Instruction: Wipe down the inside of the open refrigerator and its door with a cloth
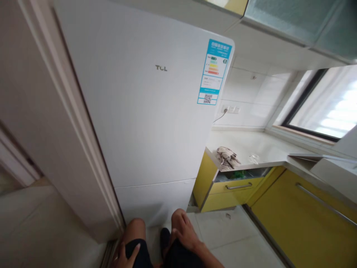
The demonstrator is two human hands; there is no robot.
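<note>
My left hand rests on my left thigh, over dark shorts, with thumb and fingers apart and nothing in it. On my right leg lies my right hand, its fingers stretched along the inner side of the knee, also holding nothing. Right in front of my knees stands a tall white refrigerator with its doors closed. It bears a TCL logo and a blue-edged energy label near its upper right edge.
A crumpled striped cloth lies on the white countertop. Beneath are a yellow drawer and a yellow cabinet door. A plug sits in the wall socket. A door frame borders the refrigerator's left; a window is at right.
</note>
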